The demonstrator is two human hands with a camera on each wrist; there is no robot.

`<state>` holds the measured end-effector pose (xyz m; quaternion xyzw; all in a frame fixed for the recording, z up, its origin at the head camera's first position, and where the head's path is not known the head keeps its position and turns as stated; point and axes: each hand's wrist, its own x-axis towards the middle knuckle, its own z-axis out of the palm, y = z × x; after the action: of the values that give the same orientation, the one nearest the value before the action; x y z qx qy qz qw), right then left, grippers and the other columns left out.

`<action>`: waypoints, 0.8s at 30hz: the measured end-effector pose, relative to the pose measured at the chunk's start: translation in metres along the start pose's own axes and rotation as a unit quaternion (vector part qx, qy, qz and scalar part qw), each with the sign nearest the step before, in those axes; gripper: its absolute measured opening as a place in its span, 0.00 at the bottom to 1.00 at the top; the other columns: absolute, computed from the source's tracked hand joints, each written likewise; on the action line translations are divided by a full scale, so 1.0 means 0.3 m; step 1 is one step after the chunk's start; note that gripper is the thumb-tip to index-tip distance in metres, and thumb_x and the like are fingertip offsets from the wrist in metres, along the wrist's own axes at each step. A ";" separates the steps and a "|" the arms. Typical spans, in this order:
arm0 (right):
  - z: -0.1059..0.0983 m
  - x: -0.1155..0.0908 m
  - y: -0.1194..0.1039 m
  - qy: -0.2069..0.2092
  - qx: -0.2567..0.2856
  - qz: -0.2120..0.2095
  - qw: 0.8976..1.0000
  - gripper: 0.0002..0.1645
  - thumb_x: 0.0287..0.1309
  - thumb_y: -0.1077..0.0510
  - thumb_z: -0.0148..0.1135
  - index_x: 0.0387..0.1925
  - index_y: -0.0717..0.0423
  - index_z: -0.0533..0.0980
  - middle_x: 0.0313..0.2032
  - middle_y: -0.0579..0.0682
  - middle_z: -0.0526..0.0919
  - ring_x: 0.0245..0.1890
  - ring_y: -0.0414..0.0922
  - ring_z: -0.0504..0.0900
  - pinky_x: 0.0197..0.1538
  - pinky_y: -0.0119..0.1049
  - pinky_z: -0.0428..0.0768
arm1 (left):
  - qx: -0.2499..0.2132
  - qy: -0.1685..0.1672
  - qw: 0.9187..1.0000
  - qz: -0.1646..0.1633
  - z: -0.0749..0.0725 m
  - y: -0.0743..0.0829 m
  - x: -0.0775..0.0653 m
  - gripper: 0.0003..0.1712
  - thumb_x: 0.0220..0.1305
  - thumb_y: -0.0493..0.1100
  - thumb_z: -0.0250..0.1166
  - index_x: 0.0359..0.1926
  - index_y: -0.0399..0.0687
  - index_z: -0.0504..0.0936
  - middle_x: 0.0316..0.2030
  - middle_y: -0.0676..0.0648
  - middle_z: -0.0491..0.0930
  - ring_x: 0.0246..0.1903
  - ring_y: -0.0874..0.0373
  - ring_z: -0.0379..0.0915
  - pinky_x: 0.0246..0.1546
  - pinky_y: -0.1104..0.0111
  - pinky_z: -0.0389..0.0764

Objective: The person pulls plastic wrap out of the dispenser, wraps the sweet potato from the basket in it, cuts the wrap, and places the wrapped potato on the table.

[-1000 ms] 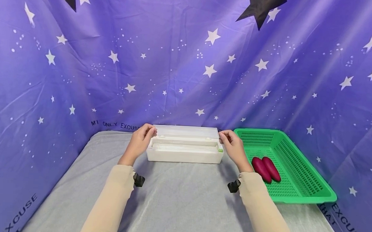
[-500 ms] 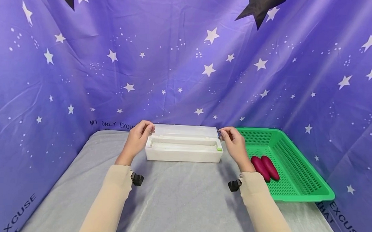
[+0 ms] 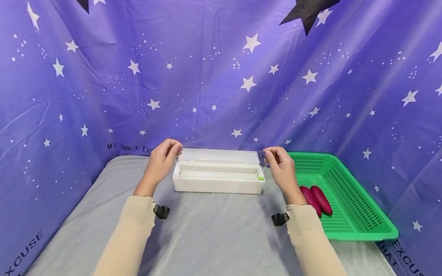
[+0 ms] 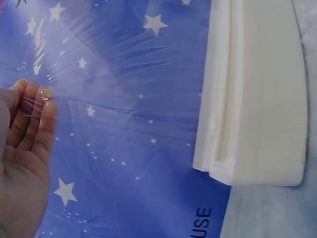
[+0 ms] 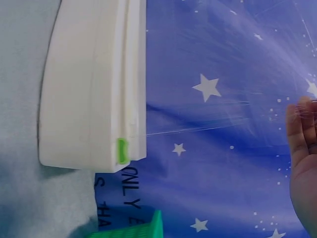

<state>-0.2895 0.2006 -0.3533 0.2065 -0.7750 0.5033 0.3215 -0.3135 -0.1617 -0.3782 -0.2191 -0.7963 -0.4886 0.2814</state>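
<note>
A white cling film dispenser (image 3: 218, 185) lies lengthwise on the table, its clear lid (image 3: 220, 155) raised at the back. From it a sheet of transparent cling film (image 4: 129, 79) stretches up to both hands, wrinkled near the fingers in the left wrist view. My left hand (image 3: 160, 162) pinches one corner of the film, above the box's left end. The other corner is pinched by my right hand (image 3: 282, 169), above the right end. A green slider (image 5: 122, 150) sits at the dispenser's right end. In the head view the film itself is barely visible.
To the right stands a green perforated basket (image 3: 368, 235) holding two dark magenta oblong vegetables (image 3: 321, 200), partly behind the right forearm. Grey cloth (image 3: 216, 236) covers the table. A purple star-printed curtain (image 3: 209, 71) encloses the back and sides.
Both hands have risen slightly and moved a little apart, drawing the cling film further up out of the dispenser. The box and basket have stayed in place.
</note>
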 end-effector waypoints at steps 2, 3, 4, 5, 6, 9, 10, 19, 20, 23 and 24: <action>-0.003 0.002 -0.009 0.002 0.000 0.003 1.000 0.08 0.69 0.70 0.57 0.42 0.74 0.78 0.32 0.66 0.79 0.29 0.48 0.78 0.32 0.22 0.74 | 0.004 -0.001 1.000 0.002 -0.005 0.009 0.005 0.12 0.79 0.43 0.52 0.43 0.42 0.79 0.36 0.47 0.79 0.35 0.57 0.76 0.37 0.72 0.78; -0.005 0.003 -0.013 0.002 -0.001 0.006 1.000 0.08 0.69 0.69 0.57 0.42 0.73 0.78 0.32 0.65 0.79 0.30 0.49 0.79 0.33 0.22 0.75 | 0.005 -0.001 1.000 0.003 -0.007 0.012 0.007 0.12 0.79 0.43 0.52 0.43 0.42 0.79 0.36 0.48 0.79 0.35 0.57 0.76 0.37 0.72 0.78; -0.007 0.004 -0.017 0.001 -0.003 0.008 1.000 0.08 0.69 0.69 0.57 0.42 0.73 0.78 0.33 0.65 0.79 0.30 0.50 0.79 0.33 0.22 0.75 | 0.007 -0.001 1.000 0.003 -0.009 0.015 0.008 0.12 0.79 0.44 0.52 0.43 0.42 0.79 0.36 0.48 0.79 0.35 0.57 0.76 0.37 0.72 0.78; -0.009 0.004 -0.020 0.000 -0.006 0.010 1.000 0.08 0.70 0.68 0.57 0.43 0.72 0.79 0.33 0.64 0.79 0.30 0.51 0.79 0.33 0.22 0.75 | 0.007 -0.001 1.000 0.004 -0.011 0.017 0.010 0.12 0.79 0.44 0.52 0.43 0.42 0.79 0.35 0.48 0.79 0.35 0.57 0.76 0.37 0.72 0.78; -0.011 0.005 -0.023 -0.001 -0.007 0.012 1.000 0.08 0.70 0.68 0.57 0.43 0.72 0.79 0.33 0.64 0.80 0.31 0.52 0.79 0.33 0.22 0.75 | 0.007 -0.001 1.000 0.005 -0.012 0.019 0.011 0.12 0.79 0.44 0.52 0.43 0.42 0.79 0.35 0.48 0.79 0.35 0.58 0.75 0.37 0.72 0.78; -0.017 0.008 -0.029 -0.003 -0.007 0.012 1.000 0.08 0.70 0.67 0.57 0.43 0.72 0.78 0.34 0.65 0.79 0.31 0.58 0.79 0.33 0.22 0.75 | 0.002 0.002 1.000 0.013 -0.015 0.025 0.012 0.12 0.79 0.43 0.52 0.43 0.41 0.79 0.35 0.48 0.79 0.35 0.58 0.75 0.36 0.73 0.77; -0.018 0.009 -0.031 -0.003 -0.007 0.010 1.000 0.08 0.70 0.67 0.57 0.43 0.72 0.78 0.34 0.66 0.79 0.32 0.59 0.79 0.33 0.22 0.74 | 0.001 0.006 1.000 0.017 -0.016 0.027 0.013 0.12 0.78 0.42 0.53 0.43 0.41 0.79 0.35 0.47 0.79 0.34 0.57 0.75 0.36 0.73 0.77; -0.027 0.023 -0.069 0.007 -0.007 -0.017 1.000 0.07 0.69 0.69 0.57 0.42 0.73 0.78 0.31 0.65 0.79 0.30 0.48 0.78 0.33 0.22 0.74 | 0.002 0.022 0.999 0.043 -0.032 0.052 0.026 0.11 0.78 0.41 0.53 0.43 0.41 0.79 0.34 0.48 0.80 0.33 0.57 0.75 0.35 0.73 0.76; -0.029 0.025 -0.072 0.010 -0.007 -0.019 1.000 0.07 0.69 0.70 0.57 0.42 0.73 0.78 0.31 0.65 0.79 0.30 0.47 0.78 0.33 0.22 0.74 | 0.004 0.023 0.999 0.046 -0.033 0.054 0.028 0.11 0.78 0.42 0.53 0.43 0.41 0.79 0.34 0.48 0.80 0.33 0.57 0.75 0.35 0.73 0.76; -0.033 0.028 -0.083 0.013 -0.008 -0.028 0.999 0.07 0.69 0.70 0.57 0.42 0.73 0.78 0.31 0.63 0.79 0.30 0.46 0.79 0.33 0.22 0.74 | 0.001 0.026 0.998 0.051 -0.040 0.066 0.034 0.11 0.78 0.41 0.53 0.43 0.40 0.80 0.34 0.47 0.80 0.33 0.55 0.75 0.34 0.73 0.76; -0.034 0.029 -0.087 0.015 -0.008 -0.033 0.999 0.07 0.69 0.70 0.57 0.42 0.73 0.79 0.31 0.63 0.79 0.30 0.45 0.79 0.33 0.22 0.74 | 0.001 0.027 0.998 0.052 -0.042 0.071 0.035 0.11 0.78 0.41 0.53 0.43 0.40 0.80 0.34 0.47 0.80 0.33 0.56 0.75 0.34 0.74 0.75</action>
<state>-0.2760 0.1994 -0.3273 0.2214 -0.7671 0.4892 0.3510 -0.3050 -0.1632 -0.3528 -0.2465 -0.7764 -0.4786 0.3277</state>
